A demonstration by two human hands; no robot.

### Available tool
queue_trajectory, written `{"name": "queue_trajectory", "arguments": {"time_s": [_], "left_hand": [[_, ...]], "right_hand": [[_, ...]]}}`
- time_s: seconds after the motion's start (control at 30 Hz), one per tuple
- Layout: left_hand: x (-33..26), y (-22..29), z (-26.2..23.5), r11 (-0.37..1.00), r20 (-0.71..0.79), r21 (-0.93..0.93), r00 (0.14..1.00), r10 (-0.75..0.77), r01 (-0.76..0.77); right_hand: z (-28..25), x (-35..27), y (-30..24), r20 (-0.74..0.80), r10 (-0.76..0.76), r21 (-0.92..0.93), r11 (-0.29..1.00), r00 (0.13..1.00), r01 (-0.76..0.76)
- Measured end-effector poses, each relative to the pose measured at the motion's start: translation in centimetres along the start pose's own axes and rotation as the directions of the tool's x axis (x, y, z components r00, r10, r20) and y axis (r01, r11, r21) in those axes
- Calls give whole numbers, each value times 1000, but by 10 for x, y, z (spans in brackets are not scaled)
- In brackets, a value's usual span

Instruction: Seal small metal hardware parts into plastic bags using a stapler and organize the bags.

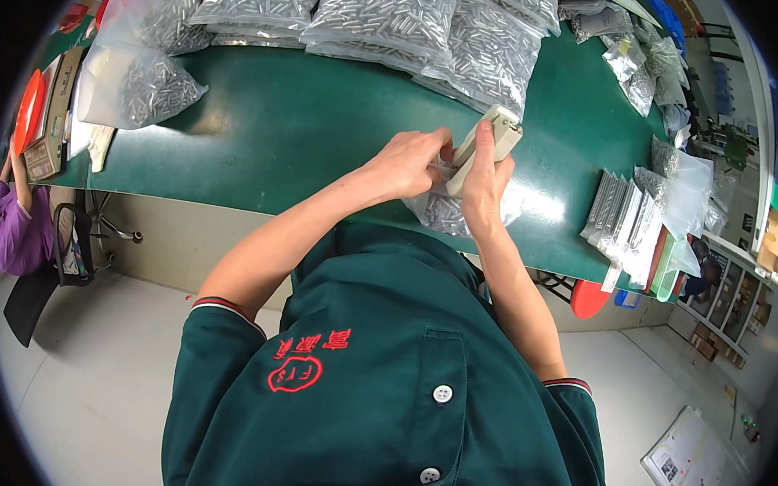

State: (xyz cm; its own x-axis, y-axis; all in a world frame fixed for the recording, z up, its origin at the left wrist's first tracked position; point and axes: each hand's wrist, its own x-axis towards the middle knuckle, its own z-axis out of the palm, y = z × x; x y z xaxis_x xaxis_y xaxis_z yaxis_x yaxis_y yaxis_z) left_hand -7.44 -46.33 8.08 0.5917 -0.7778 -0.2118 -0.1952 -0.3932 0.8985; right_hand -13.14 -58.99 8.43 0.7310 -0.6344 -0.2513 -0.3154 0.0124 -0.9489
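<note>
My right hand is wrapped around a cream-coloured stapler, thumb along its top, with its far end pointing away from me. Close beside it, my left hand is closed on the gathered top of a clear plastic bag. The bag lies at the near edge of the green table and seems to hold small metal parts. Its top runs up to the stapler's jaws, which my fingers partly hide.
Large clear bags of metal pins line the back. Another filled bag stands left. Flat silvery packets are stacked at the right edge, near a red stool. A person in purple sits far left.
</note>
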Motion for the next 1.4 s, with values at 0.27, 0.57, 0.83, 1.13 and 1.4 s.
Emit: {"name": "queue_trajectory", "arguments": {"time_s": [0.27, 0.57, 0.83, 1.13, 1.4], "left_hand": [[-2, -1, -6, 998, 87, 57, 996, 36, -41], [2, 7, 1, 990, 45, 132, 998, -54, 48], [-29, -28, -3, 908, -108, -403, 979, -174, 117], [-40, -33, 0, 983, -328, -88, 937, 122, -159], [-40, -25, -5, 985, -319, -142, 947, 46, -96]], "right_hand": [[-2, 5, 10, -22, 47, 132, 990, 999, -44], [1, 7, 7, -16, 74, 198, 978, 997, -70], [6, 5, 3, -70, 93, 168, 982, 993, -80], [8, 7, 2, -71, 124, 177, 978, 990, -110], [7, 6, 0, -51, 118, 161, 981, 992, -108]]}}
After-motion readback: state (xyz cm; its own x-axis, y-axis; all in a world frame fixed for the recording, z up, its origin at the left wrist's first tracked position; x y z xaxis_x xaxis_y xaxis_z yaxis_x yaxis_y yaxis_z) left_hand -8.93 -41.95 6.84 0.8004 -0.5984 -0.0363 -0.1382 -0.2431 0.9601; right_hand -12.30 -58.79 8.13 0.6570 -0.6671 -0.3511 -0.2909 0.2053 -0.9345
